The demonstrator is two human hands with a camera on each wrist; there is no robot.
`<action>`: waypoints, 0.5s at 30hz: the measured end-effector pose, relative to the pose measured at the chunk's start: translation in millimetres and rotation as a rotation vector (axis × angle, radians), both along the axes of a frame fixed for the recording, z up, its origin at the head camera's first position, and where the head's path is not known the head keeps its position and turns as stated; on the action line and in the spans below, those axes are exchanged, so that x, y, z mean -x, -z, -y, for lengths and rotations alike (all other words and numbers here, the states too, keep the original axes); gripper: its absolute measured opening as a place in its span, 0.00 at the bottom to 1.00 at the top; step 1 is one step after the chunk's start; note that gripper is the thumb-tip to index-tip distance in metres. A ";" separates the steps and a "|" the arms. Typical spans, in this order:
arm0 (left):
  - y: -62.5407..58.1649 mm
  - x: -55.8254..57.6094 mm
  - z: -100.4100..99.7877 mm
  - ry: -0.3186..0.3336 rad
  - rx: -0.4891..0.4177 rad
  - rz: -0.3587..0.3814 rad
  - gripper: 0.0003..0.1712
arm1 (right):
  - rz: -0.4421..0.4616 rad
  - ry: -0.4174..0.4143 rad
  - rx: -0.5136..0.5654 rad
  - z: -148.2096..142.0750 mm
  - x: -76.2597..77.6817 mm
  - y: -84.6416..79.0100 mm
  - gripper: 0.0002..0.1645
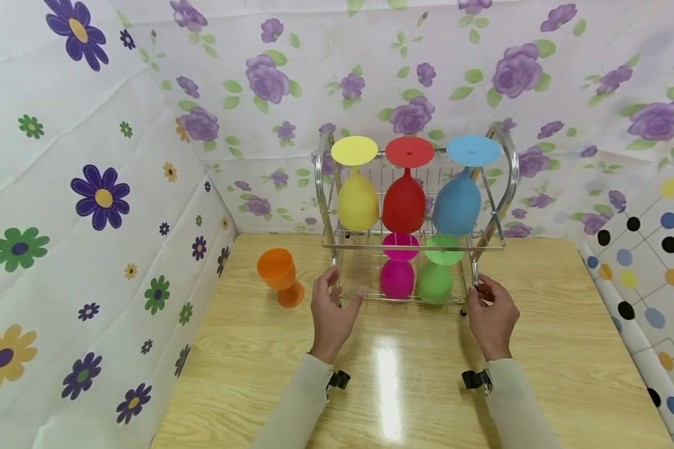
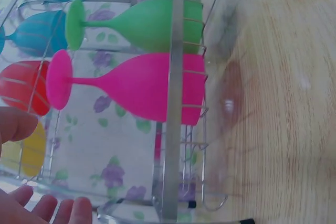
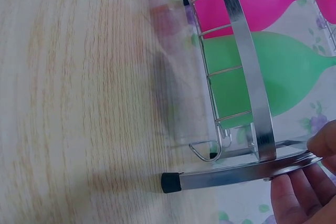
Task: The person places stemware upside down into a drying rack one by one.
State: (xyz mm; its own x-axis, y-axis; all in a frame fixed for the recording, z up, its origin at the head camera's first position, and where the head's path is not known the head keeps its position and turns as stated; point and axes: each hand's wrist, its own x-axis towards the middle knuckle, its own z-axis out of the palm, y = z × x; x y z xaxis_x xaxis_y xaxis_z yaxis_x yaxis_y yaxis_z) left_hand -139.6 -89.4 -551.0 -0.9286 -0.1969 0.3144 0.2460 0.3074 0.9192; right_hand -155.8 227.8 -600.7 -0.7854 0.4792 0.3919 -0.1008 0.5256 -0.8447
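Note:
A two-tier metal dish rack [image 1: 415, 247] stands on the table by the back wall. Upside down on its upper tier are a yellow goblet [image 1: 357, 201], a red goblet [image 1: 404, 202] and a blue goblet [image 1: 457, 202]. Below them, a pink goblet [image 1: 397, 279] and a green goblet [image 1: 435, 282] are inverted too. My right hand [image 1: 493, 317] grips the rack's right front leg, thumb and fingers around the metal in the right wrist view. At the left front leg, my left hand [image 1: 332, 318] has its thumb and fingers spread apart.
An orange goblet [image 1: 277, 269] stands upright on the wooden table [image 1: 247, 374], left of the rack. Flowered sheets [image 1: 269, 125] hang behind and to the left. A dotted sheet [image 1: 651, 268] borders the right side.

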 end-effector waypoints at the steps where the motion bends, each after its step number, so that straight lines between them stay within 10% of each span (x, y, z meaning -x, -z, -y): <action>1: -0.9 -2.0 1.9 -0.017 -0.014 -0.011 0.40 | 0.003 0.001 0.001 -0.3 0.0 -0.1 0.21; 15: -3.2 -20.9 41.1 -0.307 -0.158 -0.112 0.37 | 0.038 -0.022 0.005 -1.9 -0.1 -2.4 0.21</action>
State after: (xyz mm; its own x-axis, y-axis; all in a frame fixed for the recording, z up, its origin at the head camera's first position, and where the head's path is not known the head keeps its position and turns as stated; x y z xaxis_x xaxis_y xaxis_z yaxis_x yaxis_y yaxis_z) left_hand -118.7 -130.5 -547.8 -0.7802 -0.5154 0.3544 0.2660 0.2393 0.9338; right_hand -155.7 229.7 -598.3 -0.8098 0.4637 0.3595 -0.0802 0.5195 -0.8507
